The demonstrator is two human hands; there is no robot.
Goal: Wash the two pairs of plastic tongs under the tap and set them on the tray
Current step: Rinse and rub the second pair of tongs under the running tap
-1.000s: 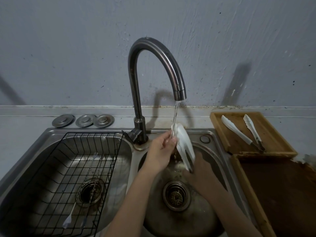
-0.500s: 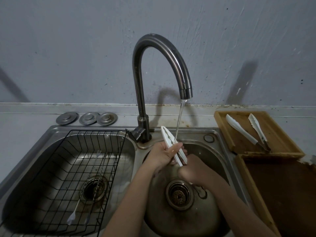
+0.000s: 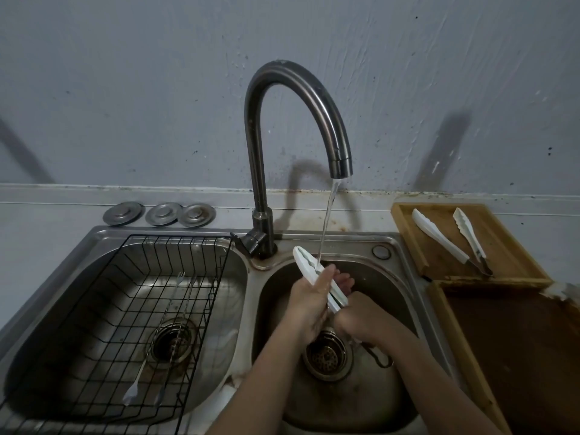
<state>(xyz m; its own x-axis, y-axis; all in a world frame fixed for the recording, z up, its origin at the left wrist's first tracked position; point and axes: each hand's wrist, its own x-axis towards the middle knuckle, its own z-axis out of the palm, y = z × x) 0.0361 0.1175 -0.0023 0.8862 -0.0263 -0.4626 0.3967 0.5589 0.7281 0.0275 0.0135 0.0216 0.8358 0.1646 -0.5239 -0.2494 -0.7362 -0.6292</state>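
Water runs from the curved metal tap (image 3: 340, 164) into the right sink basin (image 3: 398, 290). A pair of white plastic tongs (image 3: 309, 266) is held slanted under the stream, tips pointing up and left. My left hand (image 3: 309, 304) wraps around its middle. My right hand (image 3: 357, 315) grips its lower handle end, whose metal loop hangs below. A second pair of white tongs (image 3: 439, 238) lies spread apart on the small wooden tray (image 3: 514, 246) at the right.
A black wire rack (image 3: 131, 309) sits in the left basin, with thin metal skewers and a small utensil (image 3: 131, 397) lying in it. Three metal drain covers (image 3: 160, 213) rest behind the sink. A larger wooden tray (image 3: 514, 356) lies in front of the small one.
The tongs turned from a steep, near-vertical hold to a slant with tips up and left. Both hands shifted lower along them; the view moved slightly closer.
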